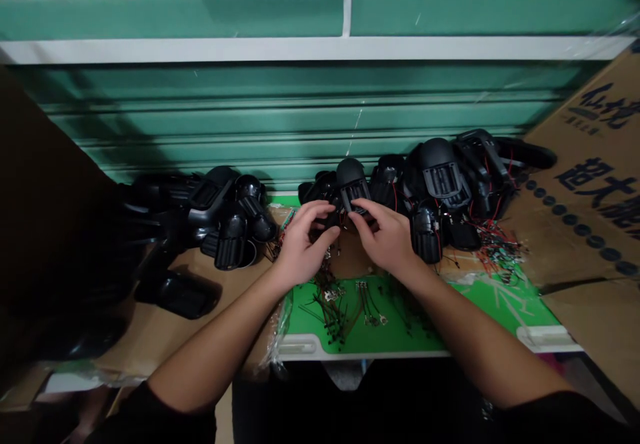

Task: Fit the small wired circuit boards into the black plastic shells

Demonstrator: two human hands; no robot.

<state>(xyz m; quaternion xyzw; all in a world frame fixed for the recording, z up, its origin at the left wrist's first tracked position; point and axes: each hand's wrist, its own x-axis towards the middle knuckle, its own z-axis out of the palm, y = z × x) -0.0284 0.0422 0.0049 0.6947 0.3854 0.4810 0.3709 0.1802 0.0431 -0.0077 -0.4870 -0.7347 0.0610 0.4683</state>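
Observation:
At the middle of the bench, my right hand (387, 236) pinches the lower edge of a black plastic housing (351, 172) with a slotted, battery-bay-like recess. The housing's rounded end points away from me. Just left of it, my left hand (306, 244) is curved, with its thumb and fingers apart and nothing visible between them. Dark parts lie behind its fingertips, so I cannot tell whether they touch anything. Below the hands, several short wires with small metal contacts (370, 304) lie on the green board (400, 341).
More black housings are heaped at the right (443, 171) and left (231, 241). Red and black wires (500, 247) lie in a tangle at the right. A printed cardboard box (590, 184) stands on the right. Behind the bench is a green ribbed shutter (225, 91).

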